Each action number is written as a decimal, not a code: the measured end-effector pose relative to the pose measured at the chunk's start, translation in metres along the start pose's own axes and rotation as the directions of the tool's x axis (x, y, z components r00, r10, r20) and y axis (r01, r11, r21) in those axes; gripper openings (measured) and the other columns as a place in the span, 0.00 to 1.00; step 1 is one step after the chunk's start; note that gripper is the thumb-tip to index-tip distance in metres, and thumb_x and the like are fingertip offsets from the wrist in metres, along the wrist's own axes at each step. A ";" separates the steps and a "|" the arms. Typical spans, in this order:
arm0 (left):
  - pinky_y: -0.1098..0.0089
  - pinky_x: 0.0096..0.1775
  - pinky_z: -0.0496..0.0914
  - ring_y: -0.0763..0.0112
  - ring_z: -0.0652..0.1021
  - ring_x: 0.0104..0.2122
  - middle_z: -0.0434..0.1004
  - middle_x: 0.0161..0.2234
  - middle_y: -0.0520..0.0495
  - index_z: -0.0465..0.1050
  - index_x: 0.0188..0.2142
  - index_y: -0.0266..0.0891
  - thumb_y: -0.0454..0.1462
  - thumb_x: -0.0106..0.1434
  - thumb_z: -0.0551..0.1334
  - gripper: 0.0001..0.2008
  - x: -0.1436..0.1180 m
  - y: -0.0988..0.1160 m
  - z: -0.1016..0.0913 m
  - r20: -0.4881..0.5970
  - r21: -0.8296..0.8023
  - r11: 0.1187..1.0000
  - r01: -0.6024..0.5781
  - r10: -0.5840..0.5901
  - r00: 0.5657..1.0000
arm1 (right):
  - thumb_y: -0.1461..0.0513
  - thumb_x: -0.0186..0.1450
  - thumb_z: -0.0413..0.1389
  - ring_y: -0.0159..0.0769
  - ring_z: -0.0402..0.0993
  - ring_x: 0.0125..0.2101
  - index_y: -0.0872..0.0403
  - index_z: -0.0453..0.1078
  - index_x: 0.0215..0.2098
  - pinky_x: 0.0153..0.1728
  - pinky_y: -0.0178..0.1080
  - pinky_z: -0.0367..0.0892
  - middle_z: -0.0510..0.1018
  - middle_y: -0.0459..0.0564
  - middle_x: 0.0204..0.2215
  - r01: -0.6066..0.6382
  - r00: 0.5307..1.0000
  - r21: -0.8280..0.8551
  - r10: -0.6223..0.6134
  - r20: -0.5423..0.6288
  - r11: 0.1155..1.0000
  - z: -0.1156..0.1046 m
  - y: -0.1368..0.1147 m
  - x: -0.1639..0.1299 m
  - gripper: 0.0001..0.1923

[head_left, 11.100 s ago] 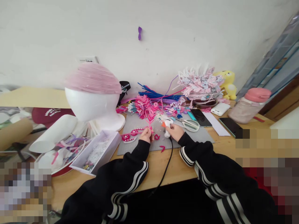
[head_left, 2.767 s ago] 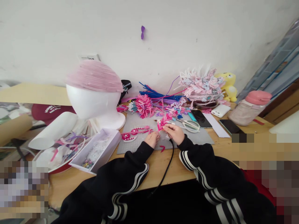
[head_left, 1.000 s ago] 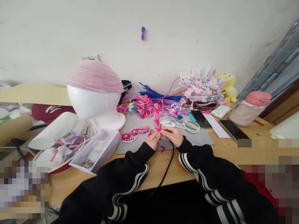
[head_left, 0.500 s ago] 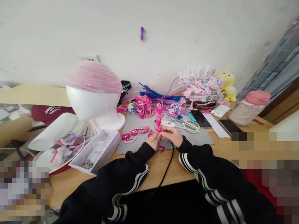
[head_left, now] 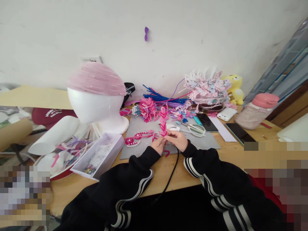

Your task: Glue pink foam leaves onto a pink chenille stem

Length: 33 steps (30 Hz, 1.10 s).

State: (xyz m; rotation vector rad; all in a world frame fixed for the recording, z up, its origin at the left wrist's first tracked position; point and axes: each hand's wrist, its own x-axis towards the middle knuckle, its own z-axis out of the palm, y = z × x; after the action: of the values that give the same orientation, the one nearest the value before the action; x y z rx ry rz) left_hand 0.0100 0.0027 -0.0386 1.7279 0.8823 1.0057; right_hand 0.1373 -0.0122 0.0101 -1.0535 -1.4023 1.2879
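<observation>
A white power bank (head_left: 226, 114) lies left of the pink-lidded bottle (head_left: 257, 110), a yellow plush toy (head_left: 237, 93) behind and left, a dark phone (head_left: 240, 133) in front.

Fuzzy pink sprig (head_left: 163, 119) at centre; smooth mannequin head (head_left: 96, 106), left (slightly glossy, like plastic); matt cloth sleeves (head_left: 120, 176), bottom; wooden tabletop (head_left: 161, 170), lower middle.

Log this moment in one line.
left hand: holds pink sprig | right hand: holds pink sprig | scissors: on gray mat, apart from hands
</observation>
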 end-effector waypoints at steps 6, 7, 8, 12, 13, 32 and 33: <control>0.72 0.23 0.58 0.75 0.62 0.17 0.60 0.15 0.53 0.65 0.20 0.40 0.41 0.55 0.54 0.11 -0.001 0.008 -0.002 -0.048 0.086 0.995 -0.060 0.064 0.997 | 0.55 0.48 0.57 0.25 0.59 0.16 0.56 0.61 0.19 0.19 0.32 0.57 0.64 0.41 0.14 0.009 1.000 -0.010 -0.008 0.010 1.000 -0.001 0.002 0.000 0.13; 0.72 0.23 0.58 0.74 0.63 0.18 0.61 0.15 0.53 0.66 0.20 0.40 0.41 0.54 0.54 0.10 -0.001 0.010 -0.002 -0.044 0.072 0.995 -0.063 0.066 0.997 | 0.54 0.48 0.57 0.26 0.60 0.17 0.56 0.61 0.19 0.19 0.32 0.57 0.64 0.41 0.14 0.015 1.000 -0.016 -0.014 0.016 1.000 -0.001 0.003 0.000 0.13; 0.72 0.23 0.58 0.74 0.63 0.18 0.62 0.15 0.52 0.67 0.20 0.40 0.40 0.53 0.55 0.09 -0.001 0.011 -0.002 -0.040 0.056 0.997 -0.061 0.064 0.997 | 0.54 0.47 0.57 0.26 0.60 0.17 0.56 0.62 0.19 0.20 0.33 0.58 0.64 0.41 0.14 0.021 1.000 -0.022 -0.021 0.020 1.000 -0.002 0.003 0.001 0.13; 0.74 0.22 0.57 0.76 0.63 0.18 0.63 0.16 0.53 0.68 0.22 0.39 0.40 0.48 0.60 0.07 0.001 0.013 -0.005 -0.069 0.008 1.000 0.009 -0.009 0.998 | 0.56 0.47 0.57 0.26 0.59 0.18 0.56 0.62 0.19 0.22 0.33 0.58 0.64 0.41 0.15 0.045 0.999 -0.068 -0.046 -0.013 0.997 -0.004 0.003 0.002 0.12; 0.75 0.21 0.56 0.77 0.62 0.17 0.63 0.15 0.55 0.68 0.22 0.38 0.40 0.47 0.61 0.07 0.002 0.013 -0.007 -0.091 -0.004 0.999 0.038 -0.038 0.995 | 0.56 0.47 0.56 0.26 0.59 0.18 0.56 0.63 0.19 0.22 0.33 0.57 0.64 0.42 0.15 0.046 0.998 -0.085 -0.049 -0.027 0.995 -0.005 0.002 0.002 0.12; 0.78 0.19 0.55 0.84 0.60 0.15 0.62 0.14 0.58 0.64 0.18 0.35 0.46 0.39 0.65 0.17 0.005 0.029 -0.007 -0.246 -0.379 0.917 0.124 -0.229 0.942 | 0.59 0.46 0.55 0.24 0.58 0.16 0.57 0.63 0.19 0.20 0.31 0.55 0.63 0.40 0.14 -0.014 1.000 -0.181 0.016 0.008 0.983 -0.005 0.009 0.003 0.09; 0.78 0.18 0.55 0.84 0.60 0.15 0.62 0.14 0.58 0.64 0.18 0.35 0.46 0.39 0.65 0.17 0.005 0.029 -0.007 -0.249 -0.389 0.913 0.125 -0.235 0.940 | 0.58 0.46 0.55 0.24 0.58 0.16 0.57 0.63 0.19 0.20 0.31 0.55 0.63 0.40 0.14 -0.014 1.000 -0.167 0.015 -0.001 0.986 -0.004 0.010 0.003 0.09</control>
State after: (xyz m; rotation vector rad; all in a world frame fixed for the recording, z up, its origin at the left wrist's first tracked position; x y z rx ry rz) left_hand 0.0093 0.0002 -0.0081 1.1764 0.9497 1.2301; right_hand 0.1409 -0.0072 0.0009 -1.1774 -1.5263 1.1962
